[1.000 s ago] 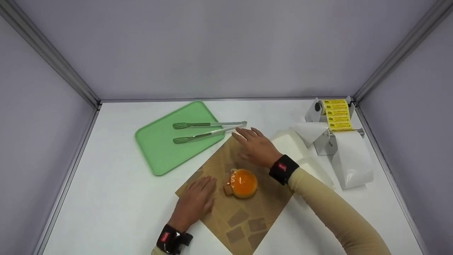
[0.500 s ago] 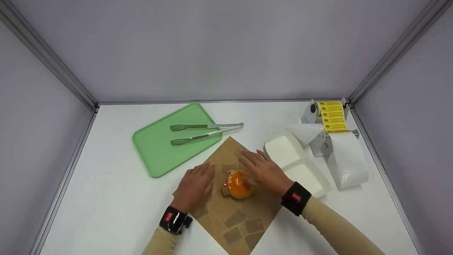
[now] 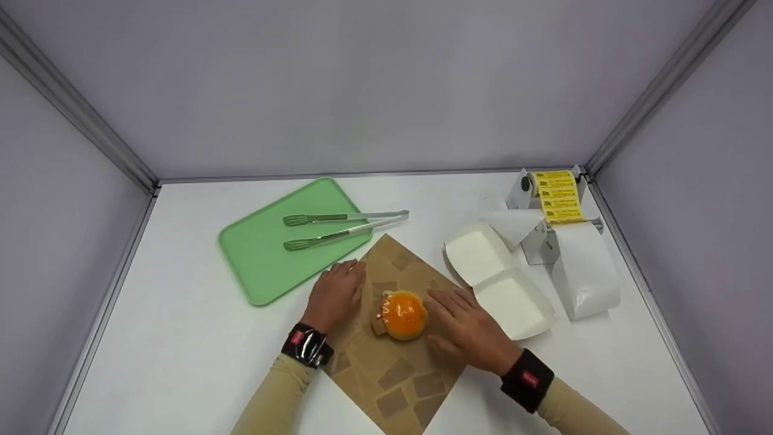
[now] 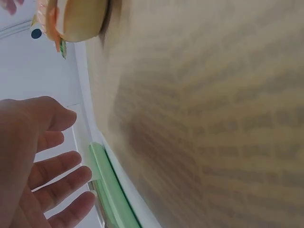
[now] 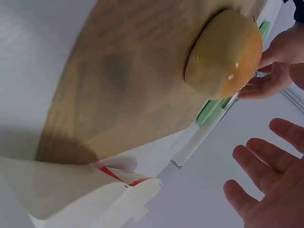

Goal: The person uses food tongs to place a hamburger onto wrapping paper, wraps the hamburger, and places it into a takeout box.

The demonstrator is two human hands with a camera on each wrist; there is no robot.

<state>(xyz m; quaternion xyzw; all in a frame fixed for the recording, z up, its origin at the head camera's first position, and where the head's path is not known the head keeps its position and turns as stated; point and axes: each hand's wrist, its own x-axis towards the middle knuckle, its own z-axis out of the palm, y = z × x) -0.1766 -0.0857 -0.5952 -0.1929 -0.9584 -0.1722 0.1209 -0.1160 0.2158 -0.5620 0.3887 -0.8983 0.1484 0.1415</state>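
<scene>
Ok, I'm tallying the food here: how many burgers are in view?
1. The burger lies on the brown paper, between the left hand and the right hand. Both wrist views show this same one; no others seem hidden.

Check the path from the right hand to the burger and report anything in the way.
Nothing visible stands between the right hand and the burger; only the brown paper under the burger shows in the gap. The open white box lies off to the side, not between them.
</scene>
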